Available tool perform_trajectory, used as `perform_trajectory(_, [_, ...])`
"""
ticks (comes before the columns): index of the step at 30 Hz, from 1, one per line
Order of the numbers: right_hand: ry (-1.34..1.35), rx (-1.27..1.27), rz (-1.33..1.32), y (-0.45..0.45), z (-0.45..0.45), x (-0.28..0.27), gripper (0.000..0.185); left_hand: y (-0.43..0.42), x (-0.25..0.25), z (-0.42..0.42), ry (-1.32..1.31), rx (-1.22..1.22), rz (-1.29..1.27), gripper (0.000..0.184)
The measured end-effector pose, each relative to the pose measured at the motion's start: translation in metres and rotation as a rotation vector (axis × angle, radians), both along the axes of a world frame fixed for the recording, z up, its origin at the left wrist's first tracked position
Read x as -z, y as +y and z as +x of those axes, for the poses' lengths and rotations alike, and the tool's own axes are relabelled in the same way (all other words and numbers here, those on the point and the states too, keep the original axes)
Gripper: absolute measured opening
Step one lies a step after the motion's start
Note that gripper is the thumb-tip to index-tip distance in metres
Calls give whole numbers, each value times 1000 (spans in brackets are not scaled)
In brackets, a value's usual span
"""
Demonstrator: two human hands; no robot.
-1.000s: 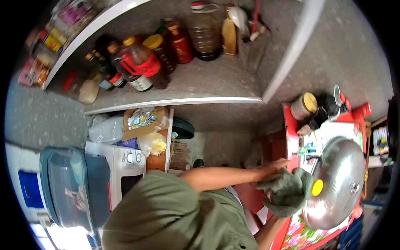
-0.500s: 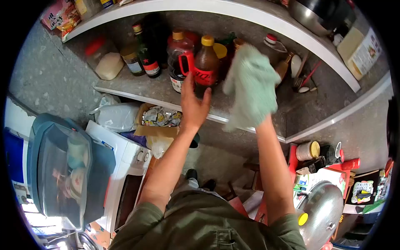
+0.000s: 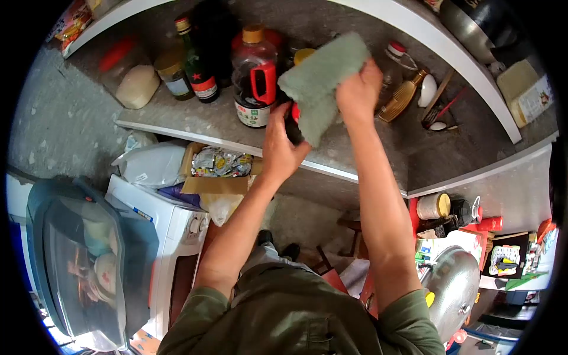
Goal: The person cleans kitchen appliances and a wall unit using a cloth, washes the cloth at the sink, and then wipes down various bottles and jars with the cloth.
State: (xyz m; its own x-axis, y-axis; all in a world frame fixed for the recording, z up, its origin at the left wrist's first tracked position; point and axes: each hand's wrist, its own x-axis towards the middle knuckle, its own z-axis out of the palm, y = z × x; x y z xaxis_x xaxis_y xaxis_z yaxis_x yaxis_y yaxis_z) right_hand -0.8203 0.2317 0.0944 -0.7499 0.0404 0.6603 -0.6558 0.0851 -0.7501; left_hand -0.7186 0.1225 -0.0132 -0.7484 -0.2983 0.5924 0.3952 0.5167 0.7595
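Note:
My right hand [image 3: 359, 92] grips a pale green cloth [image 3: 325, 77], raised in front of the shelf. Behind the cloth is a brown bottle with a red label [image 3: 296, 112], mostly hidden. The fingers and thumb of my left hand [image 3: 283, 145] curve around the bottle's lower part. Left of it stands a clear jug of dark sauce [image 3: 253, 80] with a red handle and orange-brown cap. Farther left are a green bottle with a red-starred label [image 3: 200, 68] and a jar [image 3: 174, 77].
A red-lidded container [image 3: 137, 86] sits at the shelf's left end. Right of the cloth are a golden bottle [image 3: 403, 97] and a white spoon [image 3: 428, 90]. Below are an open carton of packets [image 3: 216, 184], a white appliance [image 3: 171, 219] and a large metal lid [image 3: 452, 284].
My left hand has closed in on the red-labelled bottle, whose yellow cap no longer shows. The cloth has swung left, in front of the bottle, with my right hand.

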Motion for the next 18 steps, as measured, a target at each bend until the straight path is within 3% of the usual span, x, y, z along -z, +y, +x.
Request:
perform_trajectory(1, [-39, 13, -68, 12, 8, 1, 19, 0, -4, -1, -15, 57, 0, 78])
perform_trajectory(2, [-124, -90, -299, 23, 29, -4, 19, -2, -14, 5, -15, 66, -2, 78])
perform_trajectory(4, [-135, -176, -390, 55, 60, -17, 18, 1, -40, 26, -447, 438, -109, 91])
perform_trajectory(6, [-151, -234, -472, 83, 88, -24, 19, 16, -38, 40, -439, 532, -131, 95])
perform_trajectory(7, [-140, -218, -477, 93, 97, -29, 19, 27, -29, 43, -463, 674, -36, 93])
perform_trajectory(9, [-263, -269, -235, 111, 115, -35, 25, 53, -28, 66, -414, 860, 56, 87])
perform_trajectory(10, [-293, -306, -226, 124, 122, -30, 38, 67, -35, 79, -335, 902, 53, 83])
perform_trajectory(11, [-418, -290, -250, 141, 128, -21, 46, 71, -44, 84, -740, 1142, 112, 79])
perform_trajectory(12, [-544, -270, -275, 156, 135, -11, 55, 80, -38, 90, -722, 1279, 291, 76])
perform_trajectory(15, [-609, -244, -316, 179, 177, 13, 70, 105, -19, 112, -766, 1351, 515, 77])
perform_trajectory(16, [-554, -329, -367, 183, 190, 18, 69, 108, -17, 120, -786, 1362, 499, 77])
perform_trajectory(18, [-595, -303, -416, 198, 208, 21, 69, 116, -29, 129, -956, 1516, 705, 81])
